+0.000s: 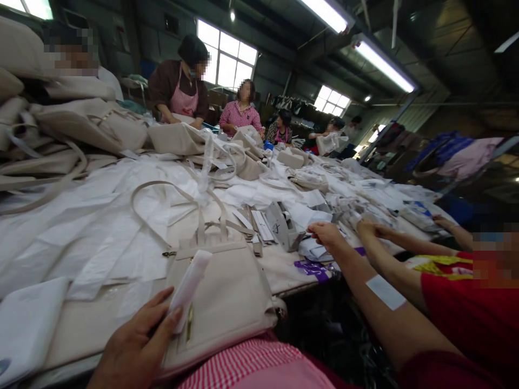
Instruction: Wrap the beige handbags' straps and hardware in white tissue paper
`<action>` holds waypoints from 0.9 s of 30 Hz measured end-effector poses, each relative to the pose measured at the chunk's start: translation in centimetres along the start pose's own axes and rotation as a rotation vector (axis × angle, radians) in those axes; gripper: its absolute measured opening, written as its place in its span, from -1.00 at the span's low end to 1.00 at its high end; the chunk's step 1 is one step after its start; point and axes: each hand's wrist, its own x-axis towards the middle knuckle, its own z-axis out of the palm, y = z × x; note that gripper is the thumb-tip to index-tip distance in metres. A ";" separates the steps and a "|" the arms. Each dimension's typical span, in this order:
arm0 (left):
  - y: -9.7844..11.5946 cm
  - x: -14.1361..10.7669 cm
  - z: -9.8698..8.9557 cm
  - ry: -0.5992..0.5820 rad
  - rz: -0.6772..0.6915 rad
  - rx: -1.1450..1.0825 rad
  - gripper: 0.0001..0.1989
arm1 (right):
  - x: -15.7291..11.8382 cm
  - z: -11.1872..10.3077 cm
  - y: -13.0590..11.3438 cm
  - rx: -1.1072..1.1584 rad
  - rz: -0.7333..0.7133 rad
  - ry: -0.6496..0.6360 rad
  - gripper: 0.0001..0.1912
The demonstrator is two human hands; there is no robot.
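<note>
My left hand (140, 337) is closed on a folded white strip (192, 289), thumb on one side and fingers on the other, over the left part of a beige handbag (227, 292). The bag lies at the table's front edge, its straps (166, 186) looping away from me. A gold-coloured clasp shows beside the strip. Out to the right, my right hand (324, 233) has its fingers pinched together near a pile of white papers; whatever may be between the fingertips is too small to make out. A white patch (385, 292) sits on my right forearm.
White plastic bags (101, 216) cover the table's left and middle. Beige bags (93, 124) are heaped at the back left. A grey box (281, 227) stands right of the straps. At right, a co-worker's arms (377, 243) reach close beside mine. Several people work across the table.
</note>
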 end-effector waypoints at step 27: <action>4.7 -2.7 -0.7 0.269 0.358 0.520 -0.76 | -22.1 19.2 -13.4 0.151 -0.062 -0.974 -0.74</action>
